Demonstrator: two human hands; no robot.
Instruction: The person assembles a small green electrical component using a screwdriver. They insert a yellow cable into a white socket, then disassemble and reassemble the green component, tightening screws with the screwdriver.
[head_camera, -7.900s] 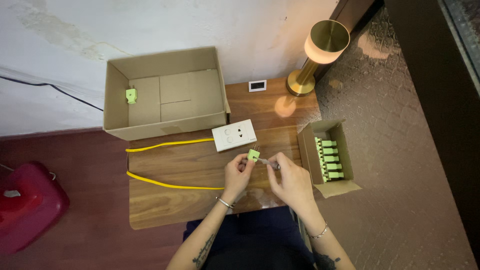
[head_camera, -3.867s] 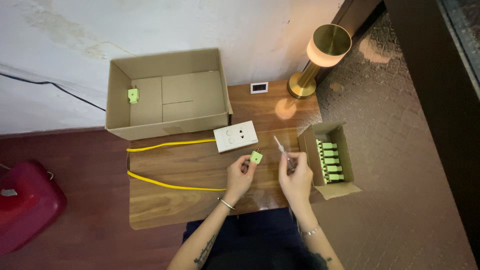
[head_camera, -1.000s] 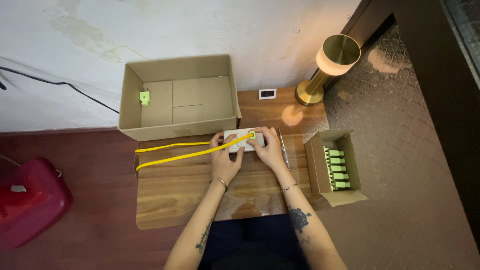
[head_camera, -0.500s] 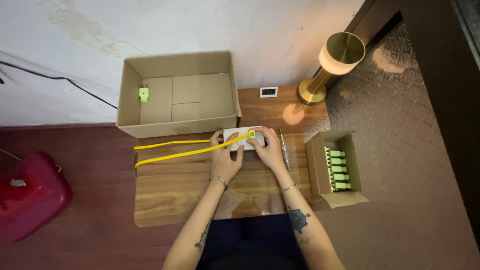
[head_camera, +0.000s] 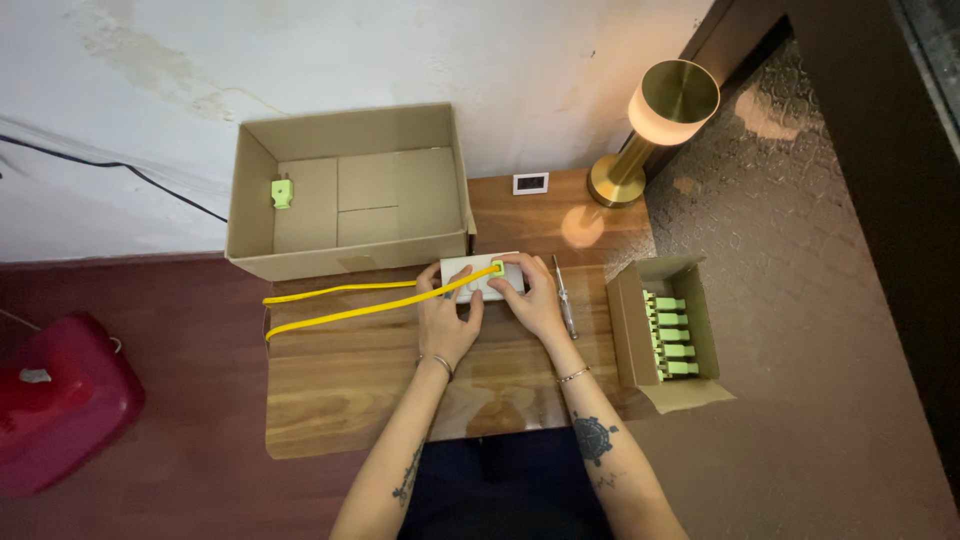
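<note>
A white socket block (head_camera: 462, 270) lies on the wooden table (head_camera: 340, 380). My left hand (head_camera: 447, 318) rests on its front edge and holds it down. My right hand (head_camera: 532, 297) pinches a small green plug (head_camera: 497, 267) pressed onto the block's top. A yellow cable (head_camera: 350, 305) runs from the plug leftward across the table in a long loop. A screwdriver (head_camera: 564, 297) lies just right of my right hand.
A large open cardboard box (head_camera: 350, 190) with one green plug (head_camera: 281, 190) inside stands at the back left. A small open box (head_camera: 668, 335) of several green plugs sits at right. A brass lamp (head_camera: 650, 120), a small white device (head_camera: 530, 183), a red container (head_camera: 60, 400) on the floor.
Earlier both hands held the green plug in the air near the table's front. Since then they moved to the white block and set the plug on it; the screwdriver was put down.
</note>
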